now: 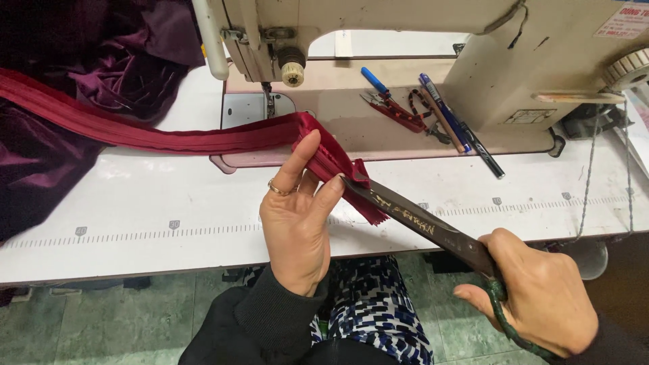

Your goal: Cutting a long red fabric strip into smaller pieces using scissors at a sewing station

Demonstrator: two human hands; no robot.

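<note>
Nearby, sewing machine (pixel 378 40), pens (pixel 446 111), snips (pixel 395 108) crowd table (pixel 169 203).

A long pleated strip of deep red fabric (pixel 203 138) crosses the cream metal sewing machine (pixel 433 61). Left of the machine lies crumpled dark purple velvet cloth (pixel 101 61). On its pinkish bed rest a blue-handled tool (pixel 374 80) and small red snips (pixel 400 113). The dark steel scissors (pixel 419 226) carry gold markings and a green-wrapped handle. Below, a blue, black and white patterned garment (pixel 375 311) shows.
</note>
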